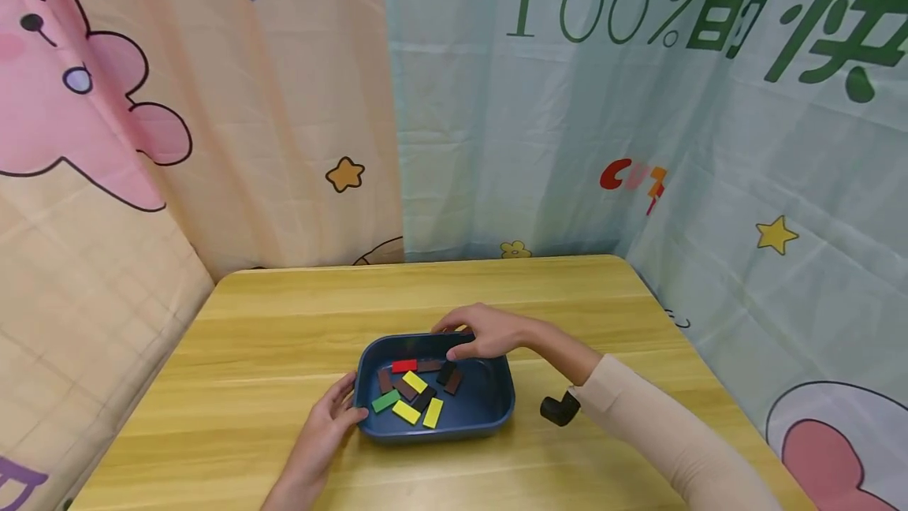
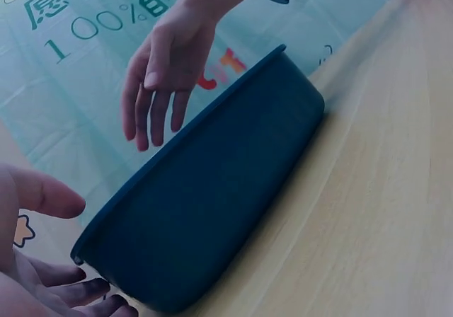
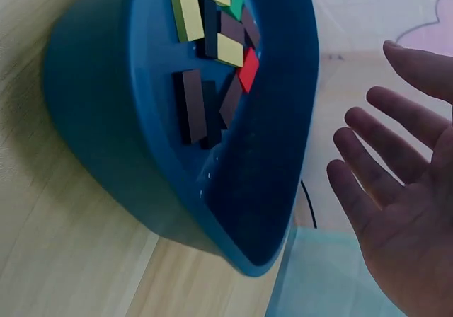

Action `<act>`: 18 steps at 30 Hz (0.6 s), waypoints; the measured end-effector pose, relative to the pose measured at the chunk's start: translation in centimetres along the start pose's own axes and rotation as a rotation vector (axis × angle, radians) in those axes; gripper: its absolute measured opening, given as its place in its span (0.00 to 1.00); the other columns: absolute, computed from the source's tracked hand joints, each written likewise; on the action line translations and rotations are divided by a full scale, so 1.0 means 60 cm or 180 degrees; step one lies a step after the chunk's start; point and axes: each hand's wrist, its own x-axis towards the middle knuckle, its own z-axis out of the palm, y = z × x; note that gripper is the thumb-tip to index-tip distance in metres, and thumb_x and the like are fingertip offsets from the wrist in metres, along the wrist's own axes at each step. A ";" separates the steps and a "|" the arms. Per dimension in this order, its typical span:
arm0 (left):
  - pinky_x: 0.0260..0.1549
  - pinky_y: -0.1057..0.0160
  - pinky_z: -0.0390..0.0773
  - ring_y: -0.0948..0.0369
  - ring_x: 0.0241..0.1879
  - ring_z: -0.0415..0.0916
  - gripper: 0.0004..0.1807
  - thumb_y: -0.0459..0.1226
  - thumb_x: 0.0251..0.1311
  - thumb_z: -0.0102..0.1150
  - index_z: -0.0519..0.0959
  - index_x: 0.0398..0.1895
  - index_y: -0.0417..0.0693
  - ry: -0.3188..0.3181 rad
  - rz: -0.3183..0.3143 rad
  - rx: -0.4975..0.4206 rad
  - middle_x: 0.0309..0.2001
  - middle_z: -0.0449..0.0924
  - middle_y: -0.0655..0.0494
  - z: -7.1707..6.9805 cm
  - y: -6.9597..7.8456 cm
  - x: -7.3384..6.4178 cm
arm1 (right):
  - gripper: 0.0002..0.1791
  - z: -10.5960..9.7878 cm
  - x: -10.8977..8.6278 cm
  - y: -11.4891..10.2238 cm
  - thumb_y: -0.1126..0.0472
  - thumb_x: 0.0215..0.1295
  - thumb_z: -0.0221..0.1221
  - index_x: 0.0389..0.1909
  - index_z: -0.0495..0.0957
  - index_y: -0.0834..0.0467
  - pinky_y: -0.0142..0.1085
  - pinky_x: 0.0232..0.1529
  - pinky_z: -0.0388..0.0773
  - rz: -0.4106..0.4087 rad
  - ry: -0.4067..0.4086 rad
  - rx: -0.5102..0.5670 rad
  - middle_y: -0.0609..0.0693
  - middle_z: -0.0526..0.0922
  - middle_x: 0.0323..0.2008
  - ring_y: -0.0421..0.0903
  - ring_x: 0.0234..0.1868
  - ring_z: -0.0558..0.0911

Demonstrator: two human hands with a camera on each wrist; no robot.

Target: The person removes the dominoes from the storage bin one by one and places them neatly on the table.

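A dark blue tub (image 1: 485, 397) stands on the wooden table, holding several small rectangular blocks in yellow, brown, black, green and red. My left hand (image 1: 328, 418) is at the tub's left end; in the left wrist view its thumb (image 2: 60, 198) is spread apart from the fingers, which lie close under the rim corner. Over the far rim, my right hand (image 1: 489, 331) reaches across from the right. Its fingers (image 3: 382, 143) look extended and spread in the right wrist view, with nothing in them. Among the blocks, a red block (image 1: 404, 366) lies near the far wall.
The wooden table (image 1: 284, 322) extends around the tub on all sides. A black device (image 1: 560, 409) sits by the right sleeve (image 1: 660, 424). Printed curtains (image 1: 496, 124) hang behind the table and along both sides.
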 end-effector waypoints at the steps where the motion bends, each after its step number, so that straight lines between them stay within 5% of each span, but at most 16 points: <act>1: 0.69 0.49 0.63 0.37 0.76 0.52 0.38 0.25 0.67 0.53 0.52 0.79 0.31 0.0013 -0.0009 0.0006 0.78 0.50 0.31 0.000 -0.001 0.001 | 0.27 0.001 0.007 -0.001 0.54 0.73 0.61 0.68 0.76 0.60 0.46 0.65 0.73 -0.0010 -0.0050 0.0022 0.51 0.78 0.65 0.47 0.64 0.76; 7: 0.61 0.62 0.72 0.38 0.76 0.54 0.39 0.21 0.64 0.51 0.54 0.79 0.35 0.0023 0.0092 0.0032 0.78 0.51 0.34 0.001 -0.010 -0.005 | 0.24 0.009 0.045 -0.004 0.59 0.72 0.63 0.67 0.78 0.61 0.42 0.61 0.76 -0.0147 -0.0360 0.0031 0.53 0.81 0.61 0.46 0.61 0.79; 18: 0.64 0.54 0.70 0.40 0.75 0.56 0.39 0.23 0.64 0.51 0.56 0.79 0.39 0.0018 0.0076 0.0035 0.79 0.52 0.37 0.002 -0.013 -0.005 | 0.14 0.057 0.099 0.008 0.64 0.69 0.66 0.54 0.86 0.60 0.26 0.49 0.77 -0.0401 -0.0995 -0.0099 0.45 0.87 0.46 0.33 0.43 0.81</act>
